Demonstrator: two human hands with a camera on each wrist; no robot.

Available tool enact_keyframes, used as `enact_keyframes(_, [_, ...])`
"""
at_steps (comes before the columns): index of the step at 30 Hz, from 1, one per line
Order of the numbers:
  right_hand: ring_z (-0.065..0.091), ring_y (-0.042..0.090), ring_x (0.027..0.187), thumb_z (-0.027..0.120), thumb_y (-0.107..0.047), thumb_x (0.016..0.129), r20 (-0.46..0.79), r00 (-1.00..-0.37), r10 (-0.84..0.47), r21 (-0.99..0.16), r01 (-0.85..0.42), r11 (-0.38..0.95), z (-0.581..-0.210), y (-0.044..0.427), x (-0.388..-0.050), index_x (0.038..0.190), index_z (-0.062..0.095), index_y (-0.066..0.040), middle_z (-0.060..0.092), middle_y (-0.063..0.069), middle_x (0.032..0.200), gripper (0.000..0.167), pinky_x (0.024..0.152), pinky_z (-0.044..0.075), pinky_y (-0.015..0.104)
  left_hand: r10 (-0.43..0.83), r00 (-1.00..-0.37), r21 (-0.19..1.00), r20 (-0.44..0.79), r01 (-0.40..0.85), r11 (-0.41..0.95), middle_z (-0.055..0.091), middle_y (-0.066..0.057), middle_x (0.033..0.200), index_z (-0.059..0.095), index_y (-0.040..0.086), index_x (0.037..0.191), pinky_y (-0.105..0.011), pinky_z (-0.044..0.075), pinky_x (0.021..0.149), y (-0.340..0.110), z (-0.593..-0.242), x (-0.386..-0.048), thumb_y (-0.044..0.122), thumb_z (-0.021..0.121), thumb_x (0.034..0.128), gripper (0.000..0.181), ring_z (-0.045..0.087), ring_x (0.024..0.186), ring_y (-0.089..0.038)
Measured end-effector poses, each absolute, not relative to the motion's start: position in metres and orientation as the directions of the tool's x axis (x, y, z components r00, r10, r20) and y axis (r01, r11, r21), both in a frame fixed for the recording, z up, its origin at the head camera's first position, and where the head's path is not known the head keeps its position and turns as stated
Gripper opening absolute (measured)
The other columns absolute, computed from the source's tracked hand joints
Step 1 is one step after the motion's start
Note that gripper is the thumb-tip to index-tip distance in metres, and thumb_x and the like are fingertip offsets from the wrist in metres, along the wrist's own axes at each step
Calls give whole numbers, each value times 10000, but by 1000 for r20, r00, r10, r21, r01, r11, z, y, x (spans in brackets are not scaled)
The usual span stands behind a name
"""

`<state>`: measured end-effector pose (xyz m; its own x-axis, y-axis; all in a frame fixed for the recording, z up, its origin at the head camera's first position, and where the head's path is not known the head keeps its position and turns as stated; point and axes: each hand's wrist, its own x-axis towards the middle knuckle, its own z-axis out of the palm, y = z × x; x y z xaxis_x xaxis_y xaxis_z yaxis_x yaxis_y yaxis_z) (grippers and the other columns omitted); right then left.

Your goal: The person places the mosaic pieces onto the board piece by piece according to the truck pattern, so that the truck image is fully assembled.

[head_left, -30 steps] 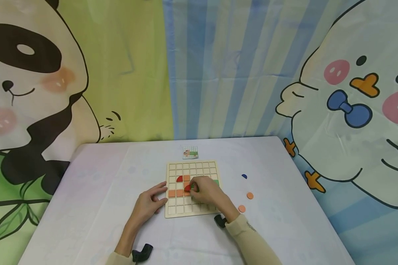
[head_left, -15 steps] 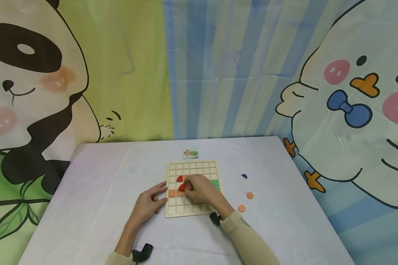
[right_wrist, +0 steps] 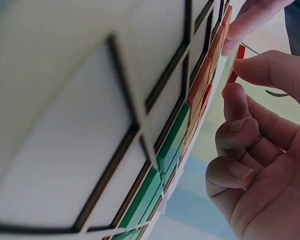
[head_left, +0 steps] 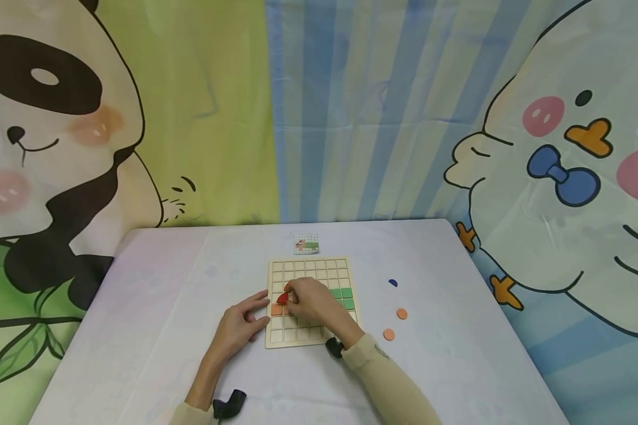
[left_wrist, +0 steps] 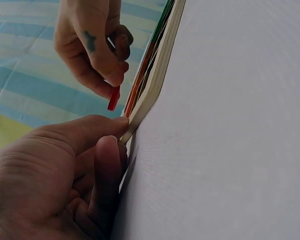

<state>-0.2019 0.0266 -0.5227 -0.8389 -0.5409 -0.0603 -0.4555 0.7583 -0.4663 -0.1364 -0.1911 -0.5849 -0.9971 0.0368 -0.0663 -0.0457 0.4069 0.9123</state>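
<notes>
A wooden grid board [head_left: 282, 337] lies on the table. My right hand [head_left: 315, 301] is over its left part, pinching a red curved-edged piece [head_left: 282, 299] between thumb and index finger. The red piece [left_wrist: 113, 100] shows edge-on in the left wrist view, just off the board. Beneath the hand, another red piece is mostly hidden. Orange squares [head_left: 276, 309] sit in the board's left cells and green squares [head_left: 348, 298] in its right ones; the hand covers the cells between. My left hand [head_left: 236, 326] touches the board's left edge with thumb and fingers extended.
Behind the board lies a small picture card [head_left: 306, 244] with a coloured grid. To the right are a blue half-round piece [head_left: 393, 283], one orange disc [head_left: 401, 313] and another orange disc [head_left: 389, 334]. A printed curtain [head_left: 351, 118] hangs behind the table.
My right hand has moved left across the board with the red piece, uncovering more green squares and covering orange ones. The left hand has stayed at the board's edge.
</notes>
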Motion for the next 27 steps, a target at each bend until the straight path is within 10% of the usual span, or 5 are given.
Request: enact_keyframes(27, [553, 74, 653, 683, -157, 981, -139, -824, -549, -438, -446, 780, -525, 10, -213, 1231, 756, -94, 710, -37, 863, 268, 576, 446, 206, 35, -997, 909, -68, -48, 414, 621, 71, 1542, 726, 137, 1369, -246, 476, 482, -190, -586, -137, 120, 833, 910, 472, 575, 519, -127])
